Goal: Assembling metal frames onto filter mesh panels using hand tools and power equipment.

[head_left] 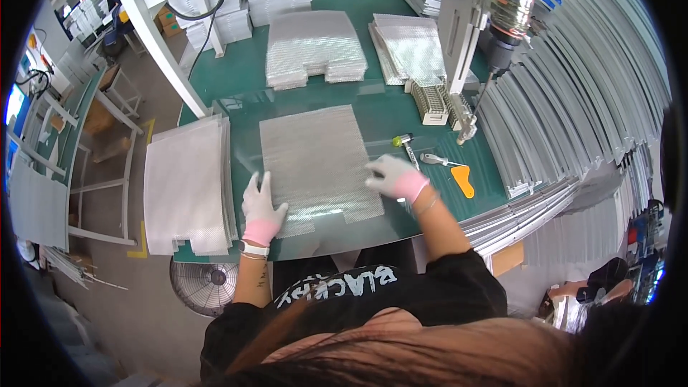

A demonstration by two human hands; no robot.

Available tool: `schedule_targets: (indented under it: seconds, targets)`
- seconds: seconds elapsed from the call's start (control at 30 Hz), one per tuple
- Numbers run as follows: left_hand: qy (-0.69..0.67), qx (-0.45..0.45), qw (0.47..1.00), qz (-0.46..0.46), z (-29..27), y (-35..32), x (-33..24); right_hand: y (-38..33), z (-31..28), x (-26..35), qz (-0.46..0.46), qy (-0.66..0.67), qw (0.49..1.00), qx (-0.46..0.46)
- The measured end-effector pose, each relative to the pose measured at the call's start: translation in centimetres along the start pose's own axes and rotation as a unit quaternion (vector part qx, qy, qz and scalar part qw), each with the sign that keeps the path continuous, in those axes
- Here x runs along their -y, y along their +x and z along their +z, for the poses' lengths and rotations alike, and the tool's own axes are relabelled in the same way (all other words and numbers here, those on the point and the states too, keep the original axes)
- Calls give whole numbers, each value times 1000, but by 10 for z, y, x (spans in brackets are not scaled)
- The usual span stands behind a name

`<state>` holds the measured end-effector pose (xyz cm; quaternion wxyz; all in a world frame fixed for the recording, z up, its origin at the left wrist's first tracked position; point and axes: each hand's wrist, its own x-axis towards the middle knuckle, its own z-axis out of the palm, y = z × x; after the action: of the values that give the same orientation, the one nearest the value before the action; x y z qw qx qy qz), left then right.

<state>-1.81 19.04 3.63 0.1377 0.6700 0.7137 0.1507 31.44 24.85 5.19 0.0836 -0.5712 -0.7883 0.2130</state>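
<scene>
The green counter spreads across the middle of the frame under everything I work at; at its left edge stands a stack of pale sheets, on my left hand's side; at the centre of the frame one grey mesh sheet lies flat between my hands, its slightly longer axis running up the frame and its top tipped a little left; most of it reaches away above my hands, its notched edge toward me; my left hand is at the lower left side, fingers spread, thumb toward the mesh; my right hand sits higher, at the right side, fingers loosely curled; both are about equally near, and whether either grips the edge I cannot tell; smallest, right of centre, lie a green-headed hammer, a screwdriver and an orange scraper
</scene>
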Motion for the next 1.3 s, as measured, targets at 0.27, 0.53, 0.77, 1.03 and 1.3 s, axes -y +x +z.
schedule_targets:
  seconds: [0.27, 0.53, 0.77, 1.03, 1.3]
  targets:
    - [54, 35, 985, 160, 2, 12, 9, 152, -110, -197, 295, -239, 853, -359]
    - [-207, -196, 948, 140, 4, -15, -4, 100, -126, -106, -15, 376, 732, -568]
    - [-815, 104, 554, 130, 11, -31, -99, -35, 26, 74, -172, 153, 873, -430]
    - [-703, -47, 709, 28, -13, -50, -30, -74, -34, 62, -67, 28, 923, -377]
    - [-141, -138, 971, 133, 3, -35, -14, -67, -1, 47, 63, 177, 962, -196]
